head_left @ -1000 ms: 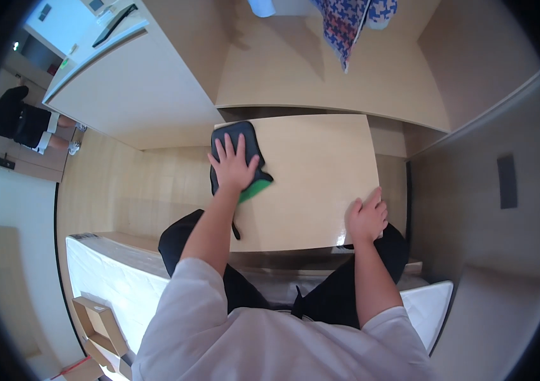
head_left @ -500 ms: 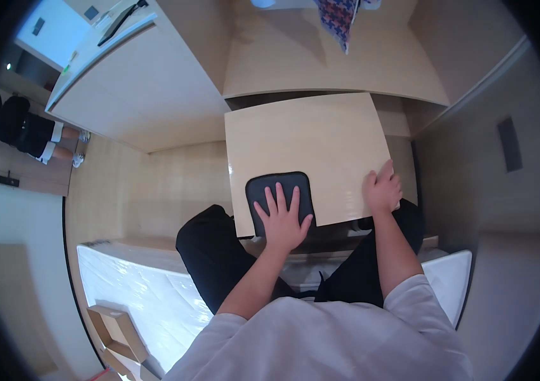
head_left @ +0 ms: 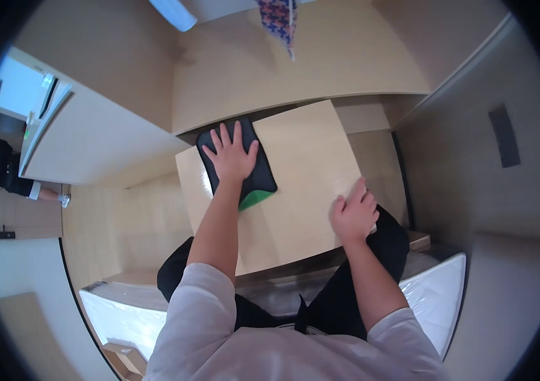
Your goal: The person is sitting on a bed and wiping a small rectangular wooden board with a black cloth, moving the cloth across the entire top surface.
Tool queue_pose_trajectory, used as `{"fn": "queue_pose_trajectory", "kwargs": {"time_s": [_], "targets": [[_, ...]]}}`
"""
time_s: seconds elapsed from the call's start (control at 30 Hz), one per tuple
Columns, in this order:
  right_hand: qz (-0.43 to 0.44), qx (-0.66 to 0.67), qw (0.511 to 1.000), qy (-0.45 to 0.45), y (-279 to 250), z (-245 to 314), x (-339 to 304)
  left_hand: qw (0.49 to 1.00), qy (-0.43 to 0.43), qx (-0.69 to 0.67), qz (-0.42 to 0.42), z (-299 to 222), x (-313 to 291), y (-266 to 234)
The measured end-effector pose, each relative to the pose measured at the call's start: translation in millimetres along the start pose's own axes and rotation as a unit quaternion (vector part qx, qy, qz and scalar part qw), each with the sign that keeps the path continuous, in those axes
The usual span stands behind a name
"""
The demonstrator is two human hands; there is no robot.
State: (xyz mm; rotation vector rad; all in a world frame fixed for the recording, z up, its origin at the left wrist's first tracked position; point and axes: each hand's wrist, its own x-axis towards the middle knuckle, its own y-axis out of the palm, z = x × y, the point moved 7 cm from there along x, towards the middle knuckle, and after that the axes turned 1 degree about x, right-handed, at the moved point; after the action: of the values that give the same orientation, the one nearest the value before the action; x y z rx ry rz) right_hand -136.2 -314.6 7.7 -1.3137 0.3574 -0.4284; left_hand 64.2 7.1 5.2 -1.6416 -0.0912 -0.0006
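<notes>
A light wood-coloured panel (head_left: 302,190) lies across in front of me, above my knees, tilted a little. On its left part rests a thin black pad (head_left: 257,166) with rounded corners; its near corner curls up and bares a green underside. My left hand (head_left: 232,155) presses flat on this pad with the fingers spread. At the panel's right edge, my right hand (head_left: 352,214) grips the board, thumb on top and fingers along the rim. What the fingertips do under the edge is hidden.
Beyond the panel is a wooden cabinet shelf (head_left: 346,57) with a patterned cloth (head_left: 276,22) hanging over it. A plastic-wrapped mattress (head_left: 124,317) lies behind my legs, with an open cardboard box (head_left: 124,359) at lower left. Another person (head_left: 6,168) stands at far left.
My left hand has moved forward with the black pad, from the panel's near left corner toward its far edge. The panel has turned and shifted left, and its near corner now shows.
</notes>
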Motion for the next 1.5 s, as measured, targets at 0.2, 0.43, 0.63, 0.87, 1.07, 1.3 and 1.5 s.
{"fn": "queue_pose_trajectory", "kwargs": {"time_s": [0.2,0.43,0.63,0.87,1.07,1.3,1.5], "targets": [[-0.007,-0.005,1.000,-0.010,2.5,-0.9,-0.2,1.000,-0.003,0.008,0.007,-32.0,-6.4,10.3],[0.013,0.003,1.000,0.005,-1.6,-3.2,7.7,0.997,0.054,-0.055,0.026,-110.3,-149.7,2.1],[0.037,0.055,0.997,-0.027,12.8,-13.2,17.8,0.991,0.035,-0.129,0.030,-124.6,-265.9,-8.1],[0.010,0.083,0.917,-0.390,-15.8,75.3,-118.3,0.982,0.030,-0.174,-0.067,-1.3,-276.9,-62.0],[0.064,0.023,0.920,-0.385,13.1,120.1,-137.7,0.951,-0.252,-0.177,0.023,151.1,-244.4,-16.3],[0.041,-0.033,0.957,-0.284,32.4,154.5,-3.9,0.911,-0.324,-0.245,0.069,144.9,-244.6,-22.6],[-0.008,-0.090,0.981,-0.172,42.2,170.1,153.6,0.906,-0.349,-0.220,0.093,142.2,-240.7,-23.5]]}}
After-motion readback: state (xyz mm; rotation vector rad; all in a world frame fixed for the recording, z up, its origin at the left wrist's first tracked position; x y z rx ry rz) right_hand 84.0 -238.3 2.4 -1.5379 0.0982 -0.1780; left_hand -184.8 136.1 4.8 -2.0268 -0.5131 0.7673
